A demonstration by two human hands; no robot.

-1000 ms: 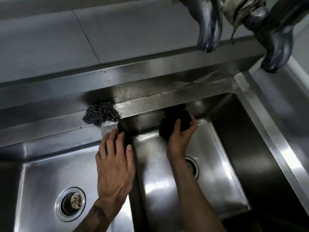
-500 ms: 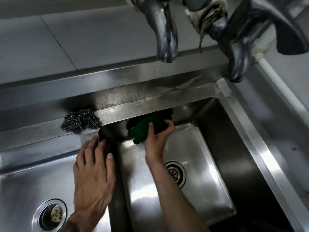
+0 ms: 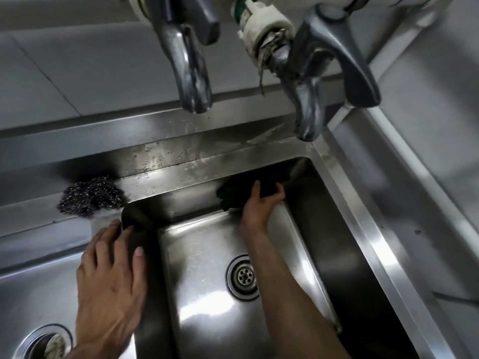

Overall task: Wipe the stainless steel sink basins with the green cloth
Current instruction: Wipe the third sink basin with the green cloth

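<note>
Head view: the right hand grips the green cloth, pressing it to the back wall of the right basin just beyond its palm. The left hand lies flat, fingers straight, on the divider, well apart, with steel wool just past its fingertips

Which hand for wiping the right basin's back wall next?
Right. The right hand grips the green cloth against the back wall; the left hand rests flat on the divider, holding nothing.
</note>
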